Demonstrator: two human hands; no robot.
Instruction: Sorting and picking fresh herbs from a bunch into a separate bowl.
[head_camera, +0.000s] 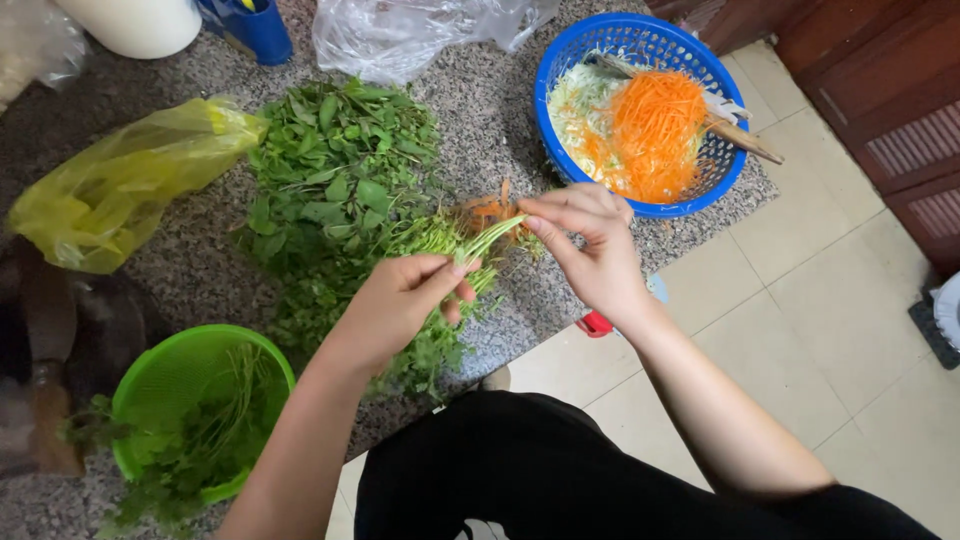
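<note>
My left hand (405, 300) grips a bunch of green herb stems (470, 250), leaves hanging down below the fist. My right hand (585, 240) pinches the upper ends of the same stems between thumb and fingers. Both hands hover over a speckled stone slab (500, 130). A big pile of loose leafy greens (340, 180) lies on the slab just left of the hands. A green colander (185, 385) with picked herb sprigs sits at lower left. A blue basket (640, 110) with shredded carrot and cabbage stands behind my right hand.
A yellow plastic bag (110, 190) lies at left, a clear plastic bag (410, 35) at the back. A wooden-handled tool (745, 140) rests in the blue basket. A white container (135, 20) and a blue object (255, 30) stand at the far edge. Beige floor tiles (820, 300) extend right.
</note>
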